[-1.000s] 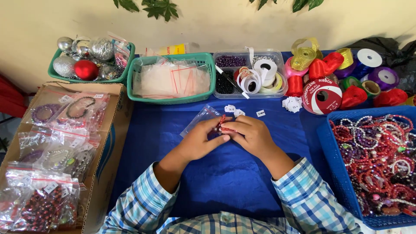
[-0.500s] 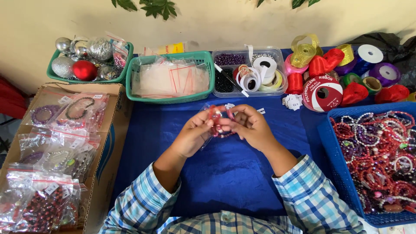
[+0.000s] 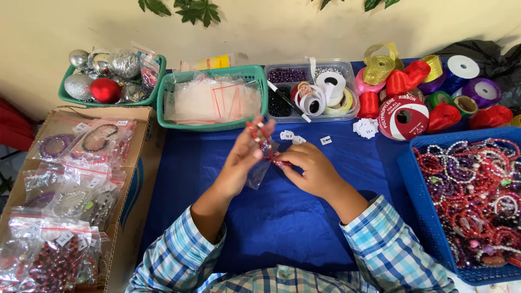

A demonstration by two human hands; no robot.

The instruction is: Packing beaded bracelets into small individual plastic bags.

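Left hand [image 3: 245, 157] pinches bag [image 3: 259, 169] mouth and bracelet [image 3: 259, 133]; right hand [image 3: 309, 171] clamped on bracelet's lower end. Keep mouth wide, feed beads straight.

Box [image 3: 130, 179] left, bead tray [image 3: 429, 217] right, baskets [image 3: 217, 116] behind hands [image 3: 244, 160].

Both hands have risen off the desk; the left hand [image 3: 244, 157] now lifts the red bead bracelet [image 3: 259, 133] higher, above the small clear bag [image 3: 260, 168].
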